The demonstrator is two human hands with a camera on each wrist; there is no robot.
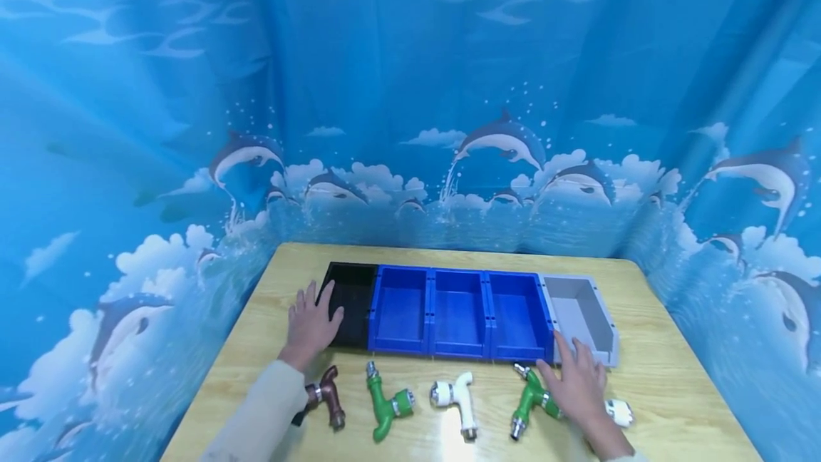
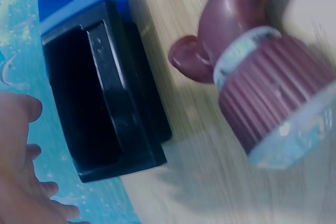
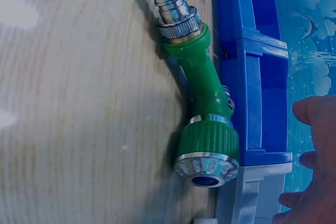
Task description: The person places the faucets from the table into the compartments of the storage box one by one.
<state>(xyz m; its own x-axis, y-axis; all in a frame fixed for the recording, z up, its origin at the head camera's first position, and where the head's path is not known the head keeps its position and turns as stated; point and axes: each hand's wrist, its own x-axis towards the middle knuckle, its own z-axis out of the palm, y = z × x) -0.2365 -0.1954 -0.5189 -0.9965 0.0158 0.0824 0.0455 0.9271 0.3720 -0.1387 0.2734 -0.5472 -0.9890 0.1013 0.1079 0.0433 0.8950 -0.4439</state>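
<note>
My left hand [image 1: 312, 326], fingers spread, is by the near left part of the black bin [image 1: 353, 309]; whether it touches the bin I cannot tell. Below that hand lies a brown tap [image 1: 331, 396], whose ribbed knob [image 2: 278, 87] looms large in the left wrist view. My right hand [image 1: 577, 385] hovers with extended fingers near the front of the grey bin [image 1: 606, 319]. Under and left of it is a green tap [image 1: 527, 399] with a metal hose end, partly covered by the hand in the head view. Neither hand holds anything.
Three blue bins [image 1: 458, 353] stand joined between the black and grey ones. Another green tap [image 1: 383, 406] and a white tap [image 1: 465, 405] lie in front of them. A further white knob [image 1: 619, 413] shows beside my right wrist. Dolphin-print curtains [image 1: 410, 127] surround the wooden table [image 1: 667, 376].
</note>
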